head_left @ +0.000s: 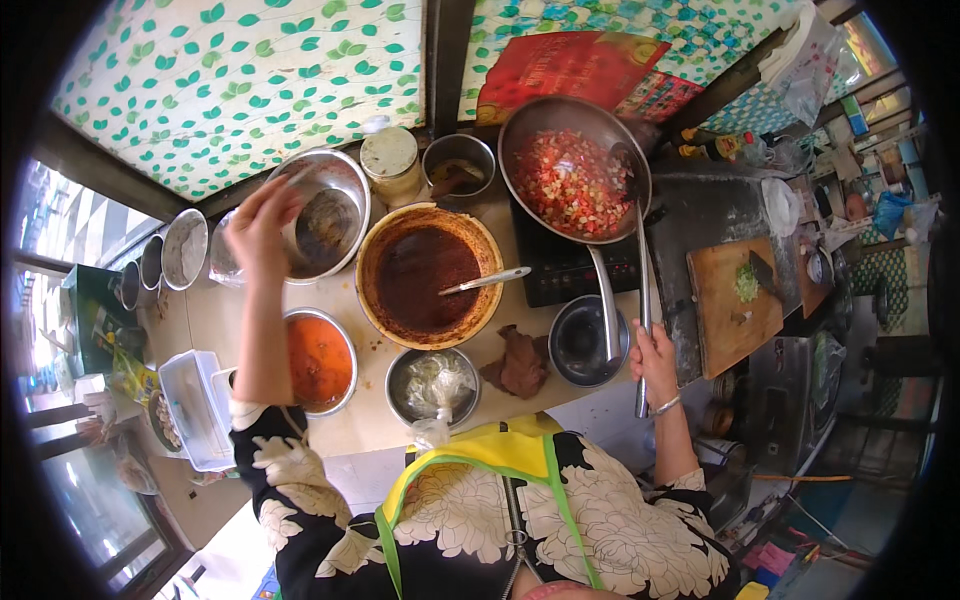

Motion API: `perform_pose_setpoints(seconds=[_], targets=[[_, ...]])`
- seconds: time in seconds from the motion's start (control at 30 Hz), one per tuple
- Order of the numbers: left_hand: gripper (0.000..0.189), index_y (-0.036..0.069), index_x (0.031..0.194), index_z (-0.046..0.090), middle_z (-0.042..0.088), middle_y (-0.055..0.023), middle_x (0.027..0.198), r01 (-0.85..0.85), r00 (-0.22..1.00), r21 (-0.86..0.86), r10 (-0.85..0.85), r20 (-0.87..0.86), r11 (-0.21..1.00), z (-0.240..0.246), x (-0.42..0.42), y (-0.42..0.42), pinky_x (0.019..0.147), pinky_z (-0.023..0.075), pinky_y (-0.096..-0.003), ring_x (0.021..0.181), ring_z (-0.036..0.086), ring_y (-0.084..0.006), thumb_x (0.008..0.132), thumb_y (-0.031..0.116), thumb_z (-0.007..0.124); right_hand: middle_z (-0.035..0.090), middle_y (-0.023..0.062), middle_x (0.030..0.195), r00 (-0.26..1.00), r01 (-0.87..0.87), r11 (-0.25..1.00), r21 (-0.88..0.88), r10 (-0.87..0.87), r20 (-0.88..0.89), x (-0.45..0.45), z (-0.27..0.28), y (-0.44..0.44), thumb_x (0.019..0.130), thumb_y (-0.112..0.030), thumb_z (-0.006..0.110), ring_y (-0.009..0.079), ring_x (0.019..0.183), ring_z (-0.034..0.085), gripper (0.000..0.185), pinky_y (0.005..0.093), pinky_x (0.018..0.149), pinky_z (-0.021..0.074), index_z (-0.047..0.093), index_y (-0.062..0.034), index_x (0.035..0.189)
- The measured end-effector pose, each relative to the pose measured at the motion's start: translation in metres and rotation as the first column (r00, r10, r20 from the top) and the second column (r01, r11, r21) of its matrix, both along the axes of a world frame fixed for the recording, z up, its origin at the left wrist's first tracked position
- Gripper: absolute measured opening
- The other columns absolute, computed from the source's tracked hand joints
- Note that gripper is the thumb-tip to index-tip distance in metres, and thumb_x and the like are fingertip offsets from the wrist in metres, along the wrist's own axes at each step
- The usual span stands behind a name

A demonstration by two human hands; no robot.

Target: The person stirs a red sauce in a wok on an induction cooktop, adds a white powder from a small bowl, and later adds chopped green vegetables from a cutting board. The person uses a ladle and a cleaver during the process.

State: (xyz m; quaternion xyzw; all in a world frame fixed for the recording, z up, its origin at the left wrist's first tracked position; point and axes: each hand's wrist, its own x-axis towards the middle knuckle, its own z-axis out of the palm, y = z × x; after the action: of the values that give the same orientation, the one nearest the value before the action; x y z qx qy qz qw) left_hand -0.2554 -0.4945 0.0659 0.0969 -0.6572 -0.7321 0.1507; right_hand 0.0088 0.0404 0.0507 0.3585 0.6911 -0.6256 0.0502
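My right hand [654, 361] grips the long metal handle [643, 277] of a cooking utensil. Its dark head rests in a frying pan [517, 202] among diced red and pale pieces [570, 180]. The pan sits on a black induction cooker [551, 277], its own handle [604, 307] pointing towards me. Raised at the left, my left hand [262, 217] is blurred over the near side of a steel bowl [352, 217]. Its fingers are bent together by a thin pale item; whether they hold it is unclear. A dark red sauce fills a large basin [427, 277] with a spoon [487, 280] in it.
Orange-red liquid [319, 360] fills a bowl beside my left forearm. Nearer me are a bowl with a plastic bag [439, 390], a brown cloth [517, 364] and a dark bowl [581, 341]. A cutting board [731, 300] with chopped greens and a knife lies right. A lidded jar [390, 161] stands behind.
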Motion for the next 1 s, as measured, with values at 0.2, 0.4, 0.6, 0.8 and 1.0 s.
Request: perform_pose_setpoints(seconds=[0.2, 0.4, 0.6, 0.8, 1.0], targets=[[0.018, 0.007, 0.109, 0.08, 0.078, -0.0068, 0.091, 0.266, 0.962, -0.214, -0.272, 0.0, 0.94, -0.017, -0.013, 0.2, 0.067, 0.0565, -0.024, 0.077, 0.072, -0.01, 0.093, 0.006, 0.072, 0.044, -0.0044, 0.063, 0.999, -0.025, 1.0, 0.002, 0.025, -0.029, 0.013, 0.018, 0.009, 0.111, -0.028, 0.046, 0.0029, 0.044, 0.037, 0.032, 0.0217, 0.039, 0.0325, 0.058, -0.0049, 0.129], [0.032, 0.009, 0.107, 0.073, 0.071, -0.0072, 0.093, -0.153, 0.678, -0.845, -0.568, -0.467, 0.513, -0.039, -0.002, 0.266, 0.069, 0.0595, -0.0347, 0.078, 0.072, -0.0256, 0.077, 0.001, 0.067, 0.043, -0.0045, 0.063, 0.985, -0.166, 0.986, 0.001, 0.166, -0.045, 0.024, 0.034, 0.029, 0.111, -0.028, 0.045, 0.003, 0.043, 0.036, 0.034, 0.022, 0.038, 0.0321, 0.057, -0.0042, 0.132], [0.019, 0.009, 0.102, 0.077, 0.073, -0.0075, 0.085, -0.191, 0.888, -0.682, -0.173, -0.427, 0.706, -0.026, 0.019, 0.208, 0.065, 0.0566, -0.0328, 0.072, 0.072, -0.0237, 0.085, 0.002, 0.072, 0.043, -0.0049, 0.063, 0.934, -0.338, 0.94, -0.05, 0.342, 0.107, 0.013, 0.024, 0.048, 0.11, -0.032, 0.047, 0.0033, 0.043, 0.037, 0.035, 0.0214, 0.037, 0.0314, 0.057, -0.0107, 0.137], [0.015, 0.0, 0.109, 0.077, 0.076, -0.007, 0.089, -0.417, 0.879, -0.06, 0.385, -0.282, 0.907, -0.031, 0.05, 0.038, 0.07, 0.0572, -0.0252, 0.076, 0.071, -0.0119, 0.097, 0.002, 0.068, 0.042, -0.0055, 0.063, 0.928, -0.37, 0.909, 0.192, 0.35, 0.129, -0.023, -0.002, 0.065, 0.11, -0.032, 0.046, 0.0028, 0.042, 0.036, 0.033, 0.0217, 0.036, 0.0302, 0.058, -0.0123, 0.133], [0.014, -0.002, 0.106, 0.078, 0.076, -0.0085, 0.086, -0.743, 0.67, -0.203, 0.708, -0.225, 0.638, -0.049, 0.101, -0.144, 0.067, 0.0582, -0.024, 0.072, 0.071, -0.0127, 0.095, 0.002, 0.069, 0.042, -0.0052, 0.063, 0.933, -0.356, 0.917, 0.179, 0.34, 0.114, -0.016, -0.002, 0.057, 0.11, -0.032, 0.047, 0.0028, 0.042, 0.036, 0.031, 0.0217, 0.036, 0.0309, 0.058, -0.0119, 0.131]])
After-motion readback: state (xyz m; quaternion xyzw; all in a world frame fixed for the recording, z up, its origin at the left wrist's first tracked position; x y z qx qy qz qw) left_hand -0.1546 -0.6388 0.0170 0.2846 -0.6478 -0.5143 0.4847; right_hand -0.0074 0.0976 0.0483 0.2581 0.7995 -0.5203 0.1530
